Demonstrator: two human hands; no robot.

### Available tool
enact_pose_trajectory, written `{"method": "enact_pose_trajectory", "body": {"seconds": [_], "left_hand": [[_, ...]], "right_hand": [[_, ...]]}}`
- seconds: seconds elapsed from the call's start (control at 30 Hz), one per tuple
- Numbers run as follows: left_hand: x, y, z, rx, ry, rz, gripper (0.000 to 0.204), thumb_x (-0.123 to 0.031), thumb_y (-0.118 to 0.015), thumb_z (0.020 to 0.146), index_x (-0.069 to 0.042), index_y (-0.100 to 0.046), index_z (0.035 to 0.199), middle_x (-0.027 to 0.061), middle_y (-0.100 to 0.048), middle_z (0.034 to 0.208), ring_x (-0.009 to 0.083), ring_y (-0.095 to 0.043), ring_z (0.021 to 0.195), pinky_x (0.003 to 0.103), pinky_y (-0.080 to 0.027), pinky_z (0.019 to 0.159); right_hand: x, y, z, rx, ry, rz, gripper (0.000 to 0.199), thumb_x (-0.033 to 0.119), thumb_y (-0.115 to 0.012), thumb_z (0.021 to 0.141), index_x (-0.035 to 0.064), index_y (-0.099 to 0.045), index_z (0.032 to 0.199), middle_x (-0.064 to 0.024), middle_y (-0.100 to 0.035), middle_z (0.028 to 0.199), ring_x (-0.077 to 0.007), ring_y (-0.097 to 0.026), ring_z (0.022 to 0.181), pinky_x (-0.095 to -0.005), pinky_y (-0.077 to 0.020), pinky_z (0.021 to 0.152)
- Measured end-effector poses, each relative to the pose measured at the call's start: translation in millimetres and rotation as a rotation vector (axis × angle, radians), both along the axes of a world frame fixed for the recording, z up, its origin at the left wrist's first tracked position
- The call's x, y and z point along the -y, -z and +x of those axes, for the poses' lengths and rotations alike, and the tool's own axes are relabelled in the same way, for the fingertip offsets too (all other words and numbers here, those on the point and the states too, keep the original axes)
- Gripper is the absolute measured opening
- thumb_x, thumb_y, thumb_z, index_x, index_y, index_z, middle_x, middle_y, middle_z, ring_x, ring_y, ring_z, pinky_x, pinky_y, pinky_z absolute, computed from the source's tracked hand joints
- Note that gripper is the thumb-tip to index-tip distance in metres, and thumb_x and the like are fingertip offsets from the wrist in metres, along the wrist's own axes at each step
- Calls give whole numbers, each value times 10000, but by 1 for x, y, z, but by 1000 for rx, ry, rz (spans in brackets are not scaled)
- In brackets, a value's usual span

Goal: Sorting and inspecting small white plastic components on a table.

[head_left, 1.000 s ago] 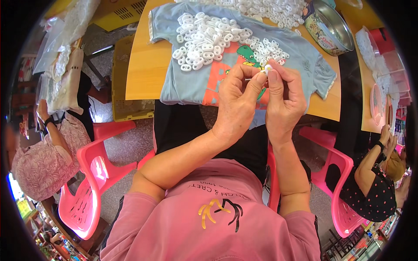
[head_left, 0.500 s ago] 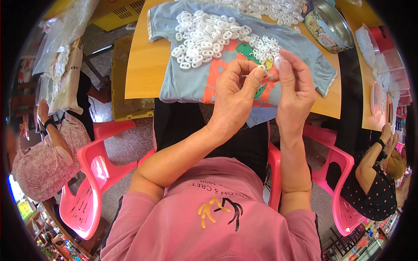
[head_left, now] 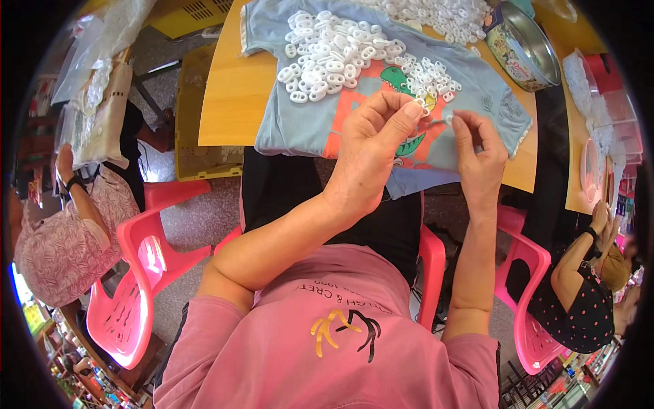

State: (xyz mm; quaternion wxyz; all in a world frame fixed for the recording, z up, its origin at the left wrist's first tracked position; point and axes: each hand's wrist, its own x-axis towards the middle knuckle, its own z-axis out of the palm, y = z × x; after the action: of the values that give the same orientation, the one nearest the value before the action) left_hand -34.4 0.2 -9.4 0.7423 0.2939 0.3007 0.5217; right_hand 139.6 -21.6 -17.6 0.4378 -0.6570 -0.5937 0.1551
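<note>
Between the thumb and forefinger of my left hand (head_left: 371,146) is a small white plastic two-holed piece (head_left: 422,106). My right hand (head_left: 482,153), a little to the right and apart from the left, has its fingers pinched around a tiny white piece (head_left: 449,119), whose shape is too small to make out. Both hands hover over a light blue T-shirt (head_left: 293,123) with an orange and green dinosaur print. On the shirt lie a heap of larger white two-holed pieces (head_left: 334,58) and, right of it, a heap of smaller white pieces (head_left: 429,76).
More white pieces (head_left: 443,20) are heaped at the table's far side, beside a round metal tin (head_left: 521,48). The wooden table (head_left: 228,109) ends just before my lap. Pink chairs (head_left: 146,273) flank me. People sit on both sides; a yellow crate (head_left: 194,160) stands left.
My right hand has drawn away to the right and slightly down from my left hand. The left still pinches its white piece. The whole view has shifted slightly.
</note>
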Motion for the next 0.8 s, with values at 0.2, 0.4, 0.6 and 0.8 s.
{"method": "enact_pose_trajectory", "body": {"seconds": [0.2,0.4,0.6,0.8], "left_hand": [[0,0,-3,43,54,-22,154,-192,-590,948,-44,-605,990,66,-659,972,115,-590,920,269,-436,844],[1,-2,-4,88,121,-44,163,-200,-591,950,-45,-606,998,60,-657,979,111,-593,928,269,-443,837],[3,-2,0,5,34,34,180,-218,-609,945,-42,-577,965,-8,-588,848,53,-547,827,219,-434,710],[4,6,-1,-71,-66,157,116,-130,-585,954,-17,-567,972,25,-622,930,73,-574,861,230,-464,765]], "right_hand": [[-2,-7,1,298,-92,57,95,63,-680,856,14,-672,937,-73,-631,887,-131,-580,726,-261,-463,644],[-7,-32,-24,-222,-273,160,112,47,-672,869,-28,-653,950,-69,-626,925,-120,-610,796,-241,-485,692],[-8,-34,-32,-379,-332,87,105,39,-659,879,-45,-629,933,-66,-618,906,-124,-627,787,-227,-493,698],[-4,-26,-47,-381,-283,75,61,17,-620,906,-26,-603,946,-24,-575,886,-78,-562,806,-204,-446,702]]}}
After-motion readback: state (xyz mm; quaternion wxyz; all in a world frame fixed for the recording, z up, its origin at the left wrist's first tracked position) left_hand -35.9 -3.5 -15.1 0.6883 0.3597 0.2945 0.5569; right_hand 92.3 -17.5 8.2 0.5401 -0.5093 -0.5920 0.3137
